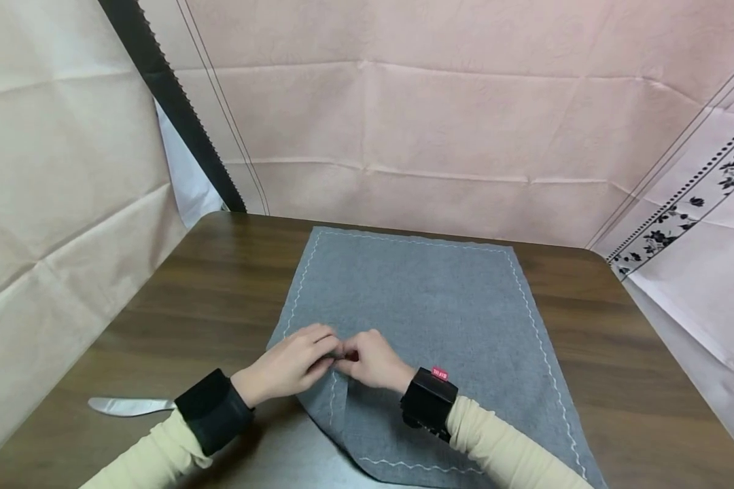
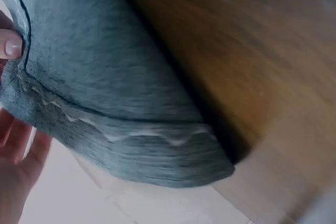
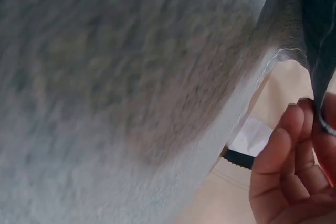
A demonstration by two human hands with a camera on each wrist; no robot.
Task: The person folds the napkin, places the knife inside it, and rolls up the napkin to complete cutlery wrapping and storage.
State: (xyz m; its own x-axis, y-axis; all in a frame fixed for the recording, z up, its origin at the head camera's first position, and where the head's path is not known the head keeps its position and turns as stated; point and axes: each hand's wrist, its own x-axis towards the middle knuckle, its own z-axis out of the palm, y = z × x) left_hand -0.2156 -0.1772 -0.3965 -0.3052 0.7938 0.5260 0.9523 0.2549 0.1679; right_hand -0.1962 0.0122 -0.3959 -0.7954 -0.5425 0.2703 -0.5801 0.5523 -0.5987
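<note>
A grey-blue cloth (image 1: 428,299) with white wavy stitching along its borders lies over the table in the head view. Its left edge is raised between my two hands. My left hand (image 1: 290,363) pinches that edge, thumb in front and fingers behind, as the left wrist view shows on the cloth (image 2: 105,61). Close beside it, fingertips nearly meeting, my right hand (image 1: 376,361) pinches the same edge. In the right wrist view the cloth (image 3: 105,103) fills most of the picture, and the right hand (image 3: 294,171) has its fingers bent at the hem.
A silver table knife (image 1: 125,407) lies on the brown wooden table (image 1: 220,299) left of the cloth, its near end hidden behind my left wristband (image 1: 214,411). Beyond the table's far edge hangs a pale creased sheet (image 1: 465,122). A black strip (image 1: 171,102) slants down at the left.
</note>
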